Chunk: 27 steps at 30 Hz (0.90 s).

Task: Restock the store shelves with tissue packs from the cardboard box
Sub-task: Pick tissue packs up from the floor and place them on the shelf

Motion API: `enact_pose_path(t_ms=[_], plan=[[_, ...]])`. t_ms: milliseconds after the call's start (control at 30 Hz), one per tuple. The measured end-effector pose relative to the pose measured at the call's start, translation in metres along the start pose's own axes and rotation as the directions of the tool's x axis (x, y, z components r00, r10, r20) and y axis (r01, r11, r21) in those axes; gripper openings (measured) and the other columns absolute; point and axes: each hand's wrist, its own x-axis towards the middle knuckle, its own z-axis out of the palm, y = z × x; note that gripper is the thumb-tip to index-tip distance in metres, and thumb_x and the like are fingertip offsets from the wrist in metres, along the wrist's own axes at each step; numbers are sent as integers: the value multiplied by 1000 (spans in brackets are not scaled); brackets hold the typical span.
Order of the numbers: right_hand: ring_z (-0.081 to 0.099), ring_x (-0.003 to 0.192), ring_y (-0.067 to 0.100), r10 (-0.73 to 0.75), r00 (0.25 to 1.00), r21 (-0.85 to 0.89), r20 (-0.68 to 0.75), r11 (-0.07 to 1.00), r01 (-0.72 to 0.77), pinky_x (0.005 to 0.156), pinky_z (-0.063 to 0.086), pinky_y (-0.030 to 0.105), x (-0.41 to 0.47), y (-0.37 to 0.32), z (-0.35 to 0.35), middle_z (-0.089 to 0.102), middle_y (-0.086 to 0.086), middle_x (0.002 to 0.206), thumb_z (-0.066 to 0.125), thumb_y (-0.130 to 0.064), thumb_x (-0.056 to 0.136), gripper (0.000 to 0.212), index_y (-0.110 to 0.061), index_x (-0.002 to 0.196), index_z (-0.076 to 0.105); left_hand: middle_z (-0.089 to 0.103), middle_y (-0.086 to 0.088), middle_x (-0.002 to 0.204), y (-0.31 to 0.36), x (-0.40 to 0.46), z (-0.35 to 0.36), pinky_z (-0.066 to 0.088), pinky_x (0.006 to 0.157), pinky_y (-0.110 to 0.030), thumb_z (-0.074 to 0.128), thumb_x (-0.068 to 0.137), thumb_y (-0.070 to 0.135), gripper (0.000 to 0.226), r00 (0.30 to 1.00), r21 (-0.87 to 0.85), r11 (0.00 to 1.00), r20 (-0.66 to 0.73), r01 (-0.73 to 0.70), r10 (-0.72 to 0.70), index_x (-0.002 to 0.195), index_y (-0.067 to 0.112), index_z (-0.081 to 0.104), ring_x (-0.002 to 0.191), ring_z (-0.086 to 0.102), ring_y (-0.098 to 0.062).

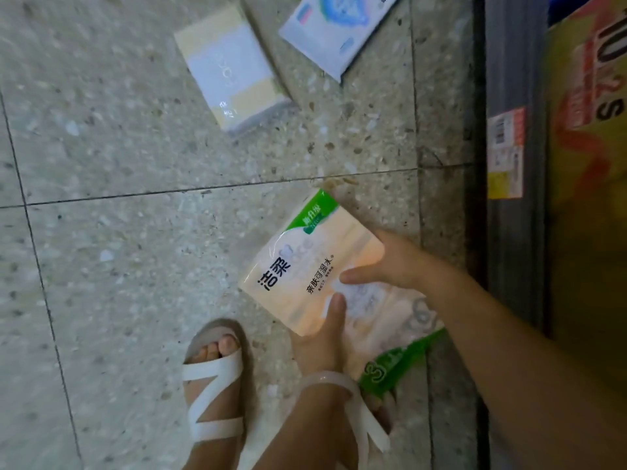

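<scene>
1. Both hands are on the same tissue pack (305,266), the cream one with the green band. It's held low over the floor (101,130), just ahead of the sandalled foot (213,378).
2. Left hand (322,337) comes up from below: thumb laid on the front face near the pack's lower edge, the other fingers hidden behind it. Looks like a real grip, not just a touch.
3. Right hand (383,266) comes in from the shelf side. Thumb across the front, fingers wrapped round the right edge. So neither hand is free or spread wide.
4. There seems to be a second green pack (400,344) tucked right behind and below the first, touching it. Can't tell if it's being carried together or is part of one bundle.
5. The relation that matters: the pack's long axis runs diagonally, green end pointing up and away, and the shelf (509,96) is straight off to the right, just beside the right forearm. So I'd guess the right hand leads the pack in and the left only steadies.
6. Two more packs lie loose on the floor further ahead: a pale one (230,66) and a blue-and-white one (339,28), well apart from the hands. No cardboard box in view.
7. Shelf front has a price tag (505,154) and a yellow box (590,130) on it. I can't see where the free slot is.
</scene>
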Motion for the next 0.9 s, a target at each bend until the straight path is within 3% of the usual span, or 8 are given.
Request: enact_pose_path(t_ms=[100, 167, 300, 400, 533, 600, 733, 900], plan=[[68, 89, 14, 6, 1000, 63, -16, 998, -5, 84, 55, 35, -15, -24, -8, 72, 0, 97, 92, -39, 40, 80, -15, 110, 63, 70, -1, 96, 27, -16, -2, 50, 83, -31, 88, 56, 26, 52, 997, 8, 997, 21, -73, 73, 103, 20, 65, 95, 66, -19], [69, 94, 18, -29, 999, 106, -46, 994, 34, 87, 55, 40, -31, -48, -16, 72, 1, 100, 91, -48, 31, 91, -15, 110, 63, 70, -2, 101, 56, -34, -4, 52, 86, -33, 87, 60, 20, 57, 990, 11, 991, 52, -135, 134, 111, 16, 63, 96, 66, -19], [67, 89, 10, -110, 982, 199, -157, 970, 140, 76, 54, 25, -90, -117, -39, 70, -6, 94, 88, -24, 58, 54, -17, 106, 64, 69, 1, 92, 132, -90, -11, 58, 74, -24, 79, 69, 4, 49, 943, -31, 958, 167, -285, 286, 113, 10, 60, 80, 66, -10], [65, 89, 11, -143, 954, 276, -263, 936, 217, 81, 53, 27, -150, -175, -56, 69, -5, 95, 85, -20, 62, 52, -15, 109, 63, 70, 2, 94, 190, -147, -22, 57, 65, -17, 81, 67, 6, 52, 880, -18, 916, 272, -401, 390, 115, 9, 60, 79, 67, -8], [66, 94, 15, -159, 891, 334, -425, 888, 317, 85, 52, 30, -239, -241, -72, 69, 0, 102, 86, -26, 61, 59, -15, 114, 61, 71, -7, 105, 258, -234, -46, 59, 77, -33, 86, 62, 13, 63, 786, 13, 841, 363, -541, 500, 118, 8, 58, 93, 69, -20], [66, 93, 13, -171, 848, 348, -502, 858, 379, 86, 53, 30, -290, -269, -75, 70, -1, 101, 86, -27, 59, 57, -17, 110, 63, 73, -5, 99, 286, -283, -62, 58, 79, -38, 90, 55, 21, 63, 721, 29, 791, 434, -611, 540, 111, 11, 63, 91, 71, -19], [68, 87, 13, -196, 764, 348, -615, 802, 485, 83, 54, 30, -390, -311, -80, 72, -1, 96, 86, -28, 58, 49, -18, 101, 65, 70, 20, 66, 327, -383, -97, 50, 58, -9, 84, 64, 20, 29, 567, 71, 625, 508, -778, 649, 86, 25, 65, 64, 65, 9], [65, 65, -8, -232, 615, 300, -753, 712, 635, 59, 51, 10, -528, -348, -82, 71, -19, 67, 83, -20, 66, 23, -22, 83, 67, 74, 5, 77, 362, -504, -141, 49, 55, -11, 87, 59, 23, 38, 329, -33, 448, 633, -893, 701, 92, 18, 69, 69, 69, 0]])
